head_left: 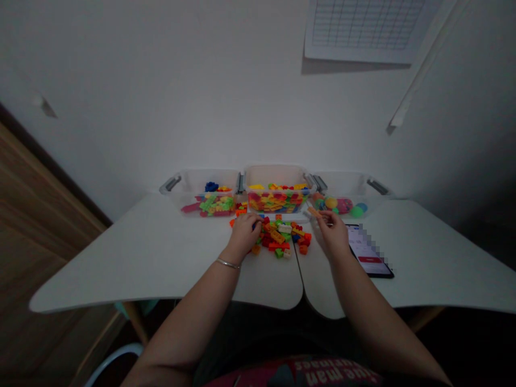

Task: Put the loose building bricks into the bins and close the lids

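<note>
**Plastic building bricks (278, 236) loose between the hands, three bins behind**

Nearest the camera, the person's forearms reach forward from the lower corners of the frame, a thin metal bracelet (228, 263) around the left wrist. The left hand (244, 235) sits on the near left side of the heap, its fingers curled down over the bricks. Whether they grip one is hidden. The right hand (332, 234) is raised just right of the heap, with thumb and fingers closed on an orange brick (315, 213).

The loose heap of red, orange, yellow, green and white bricks lies at lower centre on a white table (121, 263), across the seam between its two halves. A smartphone (368, 250), its screen lit and partly pixelated, lies just beyond the right hand.

So far, many bricks lie in the bins, while a sizeable heap remains outside them. Farther off, three clear plastic bins stand side by side against the wall. The left bin (209, 177) holds green, red and blue bricks; the middle bin (276, 171) holds mainly yellow, orange and red ones; the right bin (342, 180) holds coloured balls (342, 205). A white wall (201, 97) rises behind them.
</note>
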`<state>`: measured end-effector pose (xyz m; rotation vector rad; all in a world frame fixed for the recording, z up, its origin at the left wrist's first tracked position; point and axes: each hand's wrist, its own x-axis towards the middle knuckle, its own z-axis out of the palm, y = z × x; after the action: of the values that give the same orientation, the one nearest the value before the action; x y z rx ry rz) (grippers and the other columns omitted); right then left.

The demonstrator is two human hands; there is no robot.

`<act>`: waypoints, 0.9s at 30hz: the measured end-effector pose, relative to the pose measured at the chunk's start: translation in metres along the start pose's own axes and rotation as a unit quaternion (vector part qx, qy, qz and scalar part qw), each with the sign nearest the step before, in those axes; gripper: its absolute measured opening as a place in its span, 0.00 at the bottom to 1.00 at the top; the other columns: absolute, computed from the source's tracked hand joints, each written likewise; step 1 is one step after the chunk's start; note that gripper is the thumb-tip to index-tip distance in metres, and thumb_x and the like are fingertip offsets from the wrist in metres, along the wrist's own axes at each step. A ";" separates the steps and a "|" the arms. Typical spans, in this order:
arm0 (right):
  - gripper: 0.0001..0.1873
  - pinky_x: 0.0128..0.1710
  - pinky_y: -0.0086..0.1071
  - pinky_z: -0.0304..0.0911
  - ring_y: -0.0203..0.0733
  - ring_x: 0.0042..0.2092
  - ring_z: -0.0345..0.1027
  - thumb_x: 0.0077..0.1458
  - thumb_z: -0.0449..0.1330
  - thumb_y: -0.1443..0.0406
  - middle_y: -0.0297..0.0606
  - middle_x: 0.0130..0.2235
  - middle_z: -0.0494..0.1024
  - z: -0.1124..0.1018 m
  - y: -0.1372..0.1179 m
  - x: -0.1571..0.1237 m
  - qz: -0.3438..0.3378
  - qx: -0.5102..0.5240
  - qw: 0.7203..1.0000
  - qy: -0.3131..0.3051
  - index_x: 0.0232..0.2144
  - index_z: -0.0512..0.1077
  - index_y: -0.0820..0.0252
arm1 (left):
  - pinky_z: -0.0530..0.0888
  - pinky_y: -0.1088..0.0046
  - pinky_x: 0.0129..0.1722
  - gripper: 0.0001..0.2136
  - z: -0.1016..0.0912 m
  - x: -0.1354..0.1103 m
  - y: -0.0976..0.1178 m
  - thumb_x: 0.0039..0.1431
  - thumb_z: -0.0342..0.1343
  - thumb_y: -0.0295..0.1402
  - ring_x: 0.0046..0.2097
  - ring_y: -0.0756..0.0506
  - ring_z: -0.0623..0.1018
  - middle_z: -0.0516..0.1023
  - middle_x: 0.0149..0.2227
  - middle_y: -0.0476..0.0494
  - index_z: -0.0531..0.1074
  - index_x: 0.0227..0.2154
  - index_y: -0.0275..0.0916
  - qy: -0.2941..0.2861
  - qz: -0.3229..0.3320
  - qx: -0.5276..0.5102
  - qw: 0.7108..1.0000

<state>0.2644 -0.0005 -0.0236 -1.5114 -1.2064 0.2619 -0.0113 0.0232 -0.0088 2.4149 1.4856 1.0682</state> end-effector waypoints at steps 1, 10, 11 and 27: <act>0.16 0.31 0.32 0.64 0.39 0.31 0.67 0.49 0.58 0.56 0.39 0.33 0.76 0.001 -0.003 0.002 -0.010 0.032 0.999 0.018 0.38 0.73 0.61 | 0.70 0.61 0.52 0.10 0.000 0.000 0.000 0.59 0.51 0.29 0.47 0.43 0.75 0.79 0.43 0.44 0.76 0.38 0.40 0.000 -0.003 0.000 1.000; 0.10 0.34 0.32 0.64 0.39 0.33 0.65 0.54 0.55 0.61 0.40 0.36 0.74 0.010 -0.059 0.030 -0.180 0.003 0.982 0.051 0.35 0.71 0.59 | 0.70 0.61 0.52 0.09 -0.003 0.000 -0.003 0.59 0.51 0.29 0.47 0.43 0.75 0.79 0.42 0.43 0.76 0.37 0.40 -0.004 0.001 -0.003 1.000; 0.09 0.35 0.33 0.64 0.40 0.34 0.66 0.54 0.55 0.62 0.40 0.36 0.73 0.012 -0.065 0.034 -0.188 -0.002 0.981 0.057 0.35 0.71 0.60 | 0.70 0.61 0.52 0.09 -0.003 0.000 -0.003 0.59 0.51 0.29 0.47 0.43 0.75 0.79 0.42 0.43 0.76 0.37 0.40 -0.004 0.002 -0.004 1.000; 0.20 0.59 0.51 0.52 0.55 0.57 0.57 0.54 0.56 0.65 0.50 0.51 0.72 0.034 -0.073 0.031 -0.287 -0.204 0.934 -0.064 0.50 0.69 0.62 | 0.70 0.61 0.52 0.09 0.001 0.000 -0.003 0.59 0.50 0.29 0.47 0.43 0.75 0.79 0.42 0.44 0.76 0.37 0.40 -0.006 0.003 0.007 1.000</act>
<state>0.2152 0.0336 0.0383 -1.4207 -1.8295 -0.3065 -0.0125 0.0251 -0.0103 2.4324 1.4867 1.0477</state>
